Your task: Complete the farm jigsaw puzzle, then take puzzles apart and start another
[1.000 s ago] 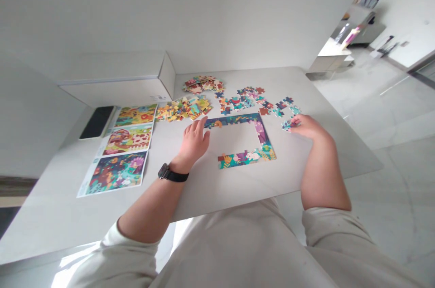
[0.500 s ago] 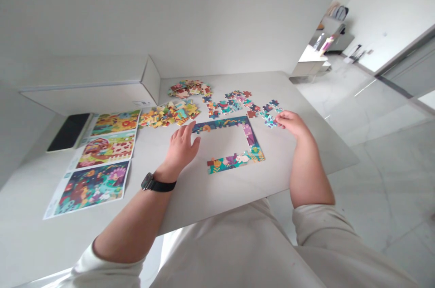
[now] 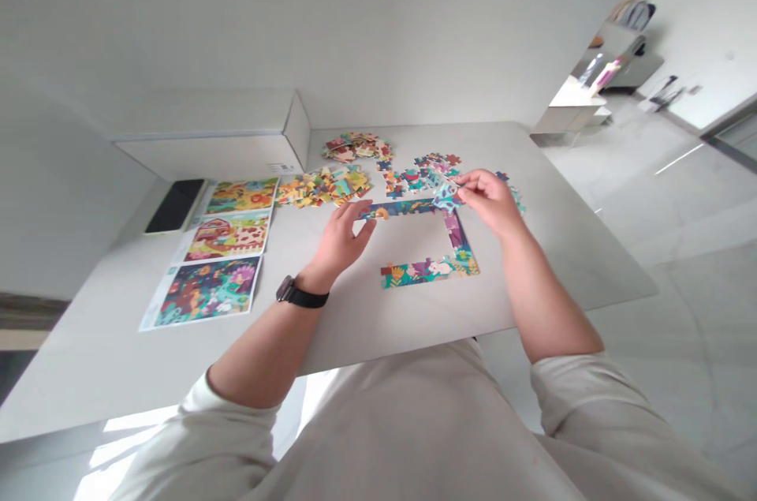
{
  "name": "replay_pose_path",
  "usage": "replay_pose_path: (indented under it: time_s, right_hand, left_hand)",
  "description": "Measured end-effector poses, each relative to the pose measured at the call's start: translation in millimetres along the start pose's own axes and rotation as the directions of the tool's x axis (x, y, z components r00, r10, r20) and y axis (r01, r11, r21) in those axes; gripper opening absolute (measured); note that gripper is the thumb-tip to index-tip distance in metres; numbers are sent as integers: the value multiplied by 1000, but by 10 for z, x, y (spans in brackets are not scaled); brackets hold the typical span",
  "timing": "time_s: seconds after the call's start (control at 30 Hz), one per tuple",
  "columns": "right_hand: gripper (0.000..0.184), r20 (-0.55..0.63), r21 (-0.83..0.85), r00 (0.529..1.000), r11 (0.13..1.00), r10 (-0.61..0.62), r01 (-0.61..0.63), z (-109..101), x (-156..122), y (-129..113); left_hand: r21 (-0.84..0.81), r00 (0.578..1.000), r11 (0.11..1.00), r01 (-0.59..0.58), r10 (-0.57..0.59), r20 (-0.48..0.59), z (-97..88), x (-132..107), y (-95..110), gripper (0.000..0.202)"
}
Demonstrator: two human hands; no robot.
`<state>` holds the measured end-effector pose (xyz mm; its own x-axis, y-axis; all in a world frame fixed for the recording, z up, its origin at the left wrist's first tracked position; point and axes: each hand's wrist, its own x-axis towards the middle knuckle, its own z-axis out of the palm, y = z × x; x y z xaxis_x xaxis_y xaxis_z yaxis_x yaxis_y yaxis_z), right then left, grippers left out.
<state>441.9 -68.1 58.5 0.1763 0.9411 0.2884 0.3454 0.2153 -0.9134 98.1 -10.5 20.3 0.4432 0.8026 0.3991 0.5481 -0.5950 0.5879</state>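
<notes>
**At the jigsaw border [image 3: 429,274], the right hand [image 3: 488,203] pinches a teal jigsaw piece [image 3: 446,197]**

Over the border's top right corner, thumb and finger grip the piece; beyond the border's top left end, the left hand [image 3: 339,242] hovers, fingers open and empty, and the border's left side lies unbuilt

Nothing's actually readable here, honestly. A tiny white label [image 3: 280,167] is sitting on the side of the white box [image 3: 206,158] at the far left of the table, and it looks like barcode-type print, but it's way too small to make out. The three puzzle picture sheets [image 3: 206,292] on the left are showing just artwork as far as I can tell, and any small print on them is too blurry. The jigsaw piece [image 3: 446,197] in the right hand [image 3: 488,201] isn't showing any lettering either.
</notes>
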Motion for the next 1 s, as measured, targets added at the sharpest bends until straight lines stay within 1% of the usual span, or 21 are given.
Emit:
replay_pose_path:
  time_s: [0.03, 0.1, 0.17, 0.27, 0.33, 0.43, 0.5, 0.6, 0.7, 0.73, 0.8, 0.87, 0.93, 1.0]
  right_hand:
    - [31, 87, -13, 996, 1000, -9, 10, 147, -7, -89]
    - [28, 264, -33, 964, 999, -6, 15, 448, -45, -232]
    - [26, 366, -39, 930, 999, 18, -4, 731, -104, -298]
    - [25, 432, -46, 900, 998, 59, -43, 1049, -209, -253]
    - [27, 454, -36, 887, 996, 85, -77, 1163, -276, -171]
    - [28, 484, -42, 867, 993, 114, -107, 1215, -351, -59]
    - [28, 490, -55, 862, 991, 130, -118, 1211, -380, -15]
    - [29, 487, -65, 861, 989, 147, -132, 1198, -397, 5]
    - [30, 507, -56, 850, 989, 147, -137, 1191, -392, 8]
    - [29, 504, -50, 851, 989, 145, -139, 1186, -385, 14]
    - [27, 470, -49, 871, 990, 140, -132, 1170, -365, 38]
    - [27, 412, -55, 903, 992, 126, -113, 1146, -342, 76]
    - [27, 374, -68, 921, 993, 113, -95, 1121, -326, 113]
    - [27, 365, -93, 924, 992, 112, -84, 1104, -325, 134]
  left_hand:
    - [-66, 1000, 998, 6, -5, 2, -30, 10, 30, 46]
    - [-188, 1000, 982, 17, -13, 21, -88, 27, 73, 50]
    - [-269, 997, 962, 38, -18, 76, -141, 32, 91, 53]
    - [-293, 978, 951, 99, -39, 204, -198, 6, 71, 48]
    - [-266, 954, 954, 139, -57, 293, -215, -30, 36, 40]
    - [-243, 908, 954, 174, -59, 415, -210, -86, -22, 33]
    - [-254, 882, 949, 185, -47, 469, -191, -107, -51, 32]
    - [-287, 861, 935, 209, -36, 507, -167, -112, -62, 31]
    - [-303, 847, 921, 245, -51, 530, -188, -102, -37, 31]
    - [-301, 839, 918, 259, -59, 541, -210, -99, -28, 31]
    - [-292, 813, 910, 293, -76, 577, -269, -92, -17, 32]
    - [-272, 765, 900, 341, -98, 636, -334, -86, -21, 32]
    - [-219, 695, 894, 390, -130, 708, -385, -82, -33, 33]
    - [-144, 626, 897, 417, -169, 761, -410, -81, -42, 34]
